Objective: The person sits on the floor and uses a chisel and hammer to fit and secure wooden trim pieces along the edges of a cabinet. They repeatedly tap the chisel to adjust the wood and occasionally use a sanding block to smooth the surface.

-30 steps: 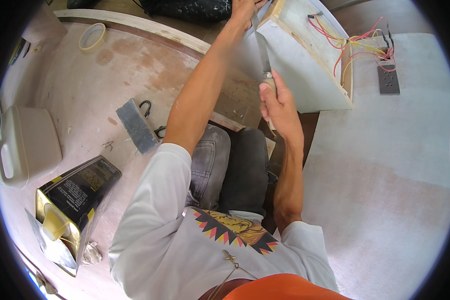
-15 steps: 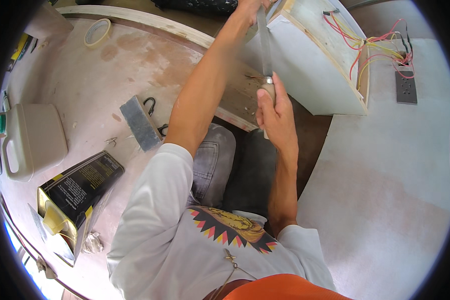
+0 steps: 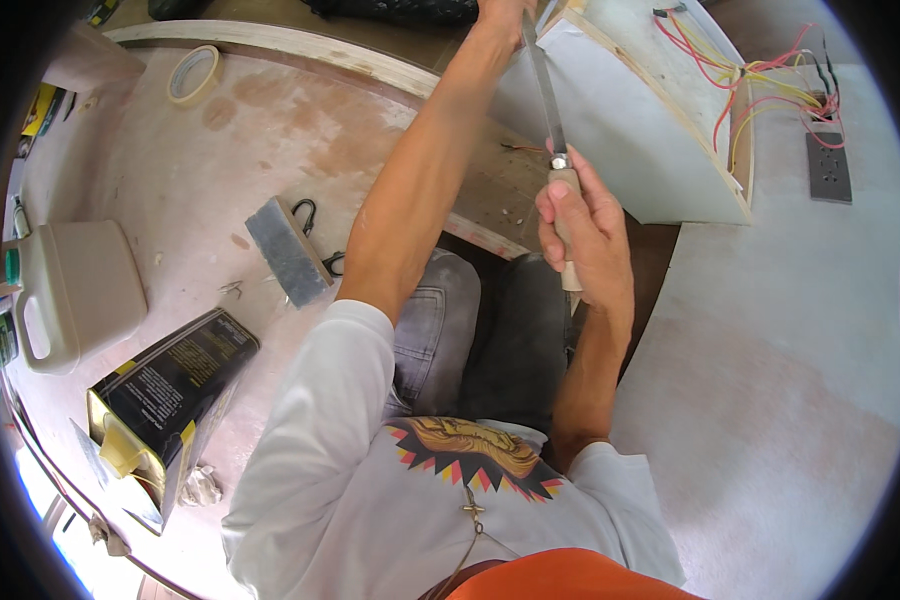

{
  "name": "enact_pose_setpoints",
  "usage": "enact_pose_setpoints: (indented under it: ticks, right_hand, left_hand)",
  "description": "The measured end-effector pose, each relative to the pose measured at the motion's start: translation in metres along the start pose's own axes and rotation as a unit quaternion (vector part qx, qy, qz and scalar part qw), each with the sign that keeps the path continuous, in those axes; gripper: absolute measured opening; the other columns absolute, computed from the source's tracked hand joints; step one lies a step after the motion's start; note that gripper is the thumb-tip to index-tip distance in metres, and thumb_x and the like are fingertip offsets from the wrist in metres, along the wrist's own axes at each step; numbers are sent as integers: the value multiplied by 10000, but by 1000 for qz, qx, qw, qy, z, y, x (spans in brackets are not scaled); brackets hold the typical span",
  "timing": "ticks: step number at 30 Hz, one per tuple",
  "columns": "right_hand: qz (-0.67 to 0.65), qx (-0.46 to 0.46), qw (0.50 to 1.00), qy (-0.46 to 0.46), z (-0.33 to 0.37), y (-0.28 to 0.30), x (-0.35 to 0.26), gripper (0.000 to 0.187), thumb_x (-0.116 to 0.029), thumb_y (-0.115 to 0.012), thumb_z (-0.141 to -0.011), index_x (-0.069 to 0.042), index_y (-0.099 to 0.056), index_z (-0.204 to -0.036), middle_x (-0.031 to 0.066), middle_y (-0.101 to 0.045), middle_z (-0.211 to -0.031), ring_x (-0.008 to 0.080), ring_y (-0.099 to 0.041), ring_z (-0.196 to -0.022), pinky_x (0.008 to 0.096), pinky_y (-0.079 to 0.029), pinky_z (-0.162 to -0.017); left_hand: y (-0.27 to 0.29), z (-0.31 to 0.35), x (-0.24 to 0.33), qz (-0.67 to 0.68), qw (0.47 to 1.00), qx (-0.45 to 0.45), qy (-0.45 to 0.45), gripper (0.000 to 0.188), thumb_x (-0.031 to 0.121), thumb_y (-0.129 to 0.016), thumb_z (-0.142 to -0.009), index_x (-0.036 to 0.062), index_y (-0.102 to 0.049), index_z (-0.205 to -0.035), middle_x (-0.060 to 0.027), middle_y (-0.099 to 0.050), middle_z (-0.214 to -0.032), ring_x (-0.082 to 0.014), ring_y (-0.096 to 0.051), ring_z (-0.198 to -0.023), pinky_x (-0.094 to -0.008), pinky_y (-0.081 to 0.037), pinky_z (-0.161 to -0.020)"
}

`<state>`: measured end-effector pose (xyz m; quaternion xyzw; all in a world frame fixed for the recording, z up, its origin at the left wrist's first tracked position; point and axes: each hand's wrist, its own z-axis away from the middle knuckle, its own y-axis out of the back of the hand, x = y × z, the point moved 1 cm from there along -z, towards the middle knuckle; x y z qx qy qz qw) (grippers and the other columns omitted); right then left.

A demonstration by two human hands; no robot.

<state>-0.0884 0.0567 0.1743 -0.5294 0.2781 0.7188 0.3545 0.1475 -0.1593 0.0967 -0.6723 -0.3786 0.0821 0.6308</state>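
A: Right hand [image 3: 588, 228]: clenched round the pale wooden handle [image 3: 568, 240] of a long file [image 3: 544, 85]; the fingers wrap the grip fully, thumb on the near side; a metal ferrule sits just above the fist.

B: And the blade?

A: It runs up and away from the fist, slightly tilted left, its flat steel lying against the near edge of the white panel [image 3: 630, 140]; the far tip meets the left hand [image 3: 500, 12] at the top of the view.

B: Is the left hand gripping the tip?

A: Cannot tell; the hand is cut off by the rim; only the wrist and part of the knuckles show, touching or just beside the tip.

B: What surrounds the panel?

A: Red, yellow and pink wires [image 3: 760, 90] hang across its right side; a grey socket plate [image 3: 828, 167] lies just beyond them on the pale surface.

B: Further out?

A: On the person's left, on the stained pinkish floor [image 3: 170, 170]: a grey sanding block [image 3: 288, 252] near the left elbow; a beige jug [image 3: 75, 290] farther left; a black and yellow tin [image 3: 165, 395] below it; a roll of tape [image 3: 194, 74] well apart, near the curved wooden edge.
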Motion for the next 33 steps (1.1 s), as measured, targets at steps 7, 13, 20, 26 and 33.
enact_pose_setpoints:
  ticks: [7, 13, 20, 26, 33]
  right_hand:
    - [70, 12, 997, -5, -5, 9, -13, 580, -213, -563, -1012, 48, -366, -1491, 9, -514, -802, 58, -448, -530, 223, -355, -448]
    - [110, 6, 993, 29, -9, 7, 6, 605, -220, -545, -1017, 69, -325, -1500, 9, -524, -740, 86, -477, -527, 253, -402, -476]
    - [207, 33, 976, 62, -10, 1, 7, 610, -235, -531, -1017, 73, -314, -1496, 22, -521, -719, 104, -486, -531, 283, -426, -493]
    - [44, -59, 996, 51, -15, -3, 1, 610, -242, -532, -1020, 57, -314, -1505, 2, -491, -776, 75, -472, -509, 253, -394, -459]
    - [103, -11, 994, 42, -10, -6, 10, 643, -244, -555, -1013, 47, -291, -1523, 13, -496, -787, 77, -478, -510, 244, -389, -443]
  left_hand:
    - [5, -2, -9, -13, 998, 40, -45, 642, 530, -283, -1073, 3, -415, -1417, -221, -625, -1258, -313, -667, -1113, -360, -536, -907]
    - [21, -18, -9, -34, 999, -10, -30, 668, 546, -306, -1062, -11, -408, -1417, -247, -609, -1262, -341, -656, -1130, -412, -545, -949]
    - [13, -6, -10, -16, 998, -51, 19, 678, 545, -314, -1058, -13, -390, -1436, -274, -566, -1314, -377, -589, -1224, -470, -487, -1058]
    - [26, -21, 14, -32, 994, -92, -46, 670, 526, -364, -1054, -11, -375, -1456, -250, -557, -1345, -376, -563, -1263, -458, -472, -1078]
    - [30, -14, -1, -21, 995, -94, -12, 679, 515, -427, -1038, 13, -347, -1489, -215, -556, -1363, -373, -560, -1272, -436, -483, -1064]
